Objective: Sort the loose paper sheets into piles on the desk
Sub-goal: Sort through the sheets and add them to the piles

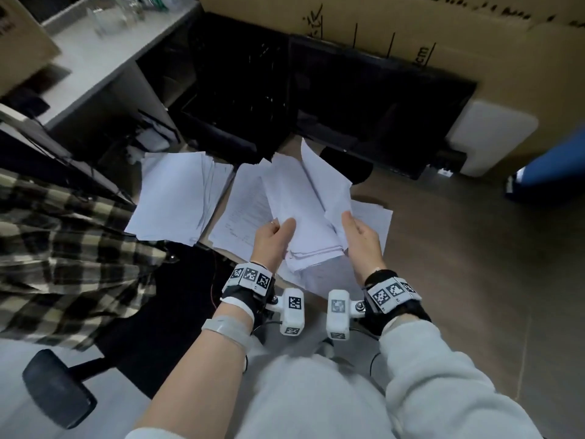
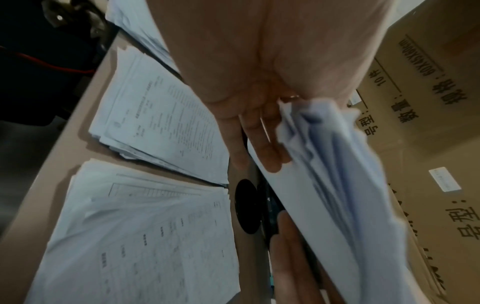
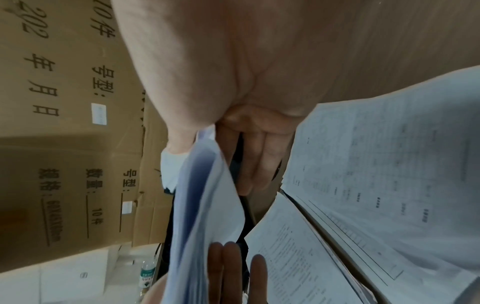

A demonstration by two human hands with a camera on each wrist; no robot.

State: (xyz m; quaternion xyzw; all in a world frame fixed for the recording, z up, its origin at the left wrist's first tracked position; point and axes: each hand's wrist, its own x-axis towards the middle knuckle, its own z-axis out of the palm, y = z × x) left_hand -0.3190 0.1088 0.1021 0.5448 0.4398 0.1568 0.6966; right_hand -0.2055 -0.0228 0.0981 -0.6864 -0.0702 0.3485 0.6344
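Above the brown desk (image 1: 443,236) I hold a thick sheaf of white sheets (image 1: 300,213) in both hands. My left hand (image 1: 281,229) grips its lower left edge, thumb on top and fingers (image 2: 262,144) underneath. My right hand (image 1: 351,226) pinches the right-hand sheets (image 3: 207,205), which fan up away from the rest. Three piles lie on the desk: a left pile (image 1: 177,198), a printed middle pile (image 1: 237,213), and a right pile (image 1: 376,217) partly hidden under the held sheaf. The left wrist view shows two of the piles (image 2: 161,123) (image 2: 145,236).
Large cardboard boxes (image 1: 411,30) stand behind the desk, with a dark monitor (image 1: 364,99) lying in front of them. A black round cover (image 1: 345,166) sits past the piles. A chair with a plaid shirt (image 1: 63,248) is at my left. A small bottle (image 3: 148,273) stands far off.
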